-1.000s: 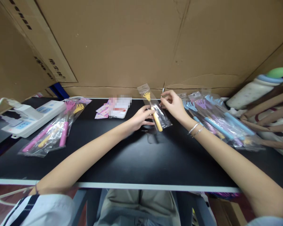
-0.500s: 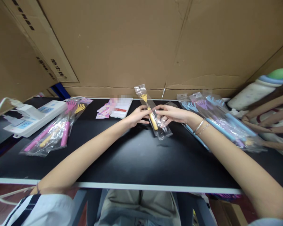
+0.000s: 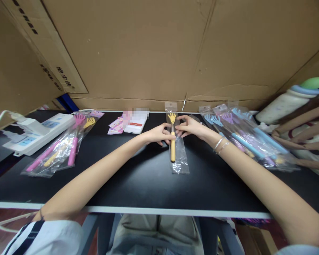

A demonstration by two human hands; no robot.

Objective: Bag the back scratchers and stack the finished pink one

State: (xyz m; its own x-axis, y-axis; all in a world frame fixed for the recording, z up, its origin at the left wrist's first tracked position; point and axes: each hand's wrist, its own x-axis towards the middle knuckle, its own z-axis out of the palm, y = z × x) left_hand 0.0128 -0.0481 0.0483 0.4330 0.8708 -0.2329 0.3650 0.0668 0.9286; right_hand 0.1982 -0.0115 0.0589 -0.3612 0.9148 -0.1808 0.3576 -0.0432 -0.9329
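Note:
A yellow hand-shaped scratcher in a clear plastic bag lies nearly upright in the picture at the middle of the black table. My left hand is closed on its left side, with fingertips at the top of the yellow handle. From the right, my right hand pinches the bag's edge beside the metal rod. The small yellow hand-shaped head shows above my fingers.
Bagged pink and yellow scratchers lie left beside a white power strip. Pink cards and a phone are behind. Bagged blue and purple scratchers, a bottle and another person's hand are at right.
The bagged yellow scratcher has turned from a slant to nearly straight and come lower, towards the table's front. My right hand has shifted slightly up along it.

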